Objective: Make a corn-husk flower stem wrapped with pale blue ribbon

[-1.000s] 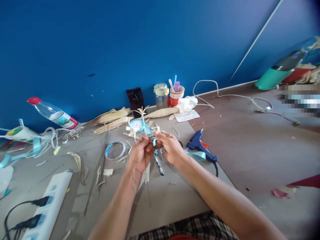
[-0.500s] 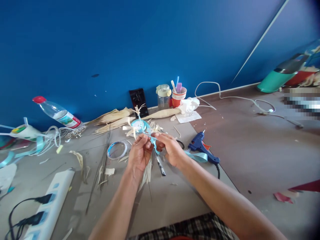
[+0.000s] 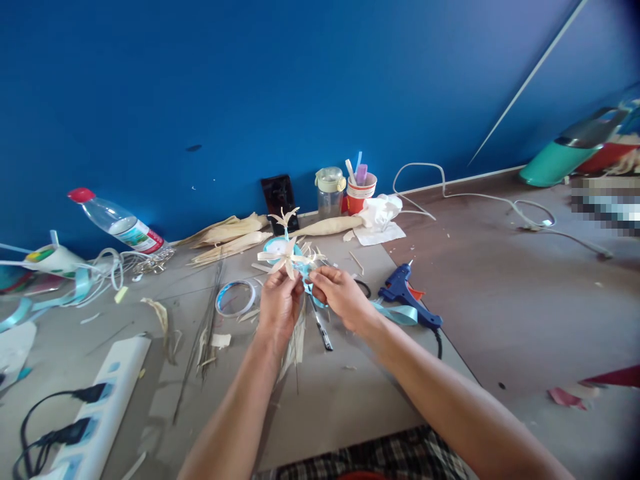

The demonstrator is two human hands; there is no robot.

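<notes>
A spray of pale corn-husk flowers [image 3: 287,257] with pointed petals stands above my hands. My left hand [image 3: 280,301] is closed around its stem, and a thin wire end hangs below the fist. My right hand [image 3: 341,295] pinches a light blue ribbon [image 3: 305,269] just right of the stem. Behind the flowers lies a roll of blue ribbon [image 3: 273,245], partly covered. A black-and-clear pen [image 3: 323,331] and some husk strips [image 3: 295,347] lie on the table under my hands.
A blue glue gun [image 3: 407,295] lies right of my hands, a tape roll [image 3: 235,299] and thin wires [image 3: 200,340] to the left. Farther back are dried husks [image 3: 227,237], a jar [image 3: 330,193] and a paper cup [image 3: 361,195]. A power strip [image 3: 107,393] is front left.
The flowers have turned so that their open petals face me more. My right fingers have drawn in from along the ribbon to a closer pinch. The view has shifted slightly.
</notes>
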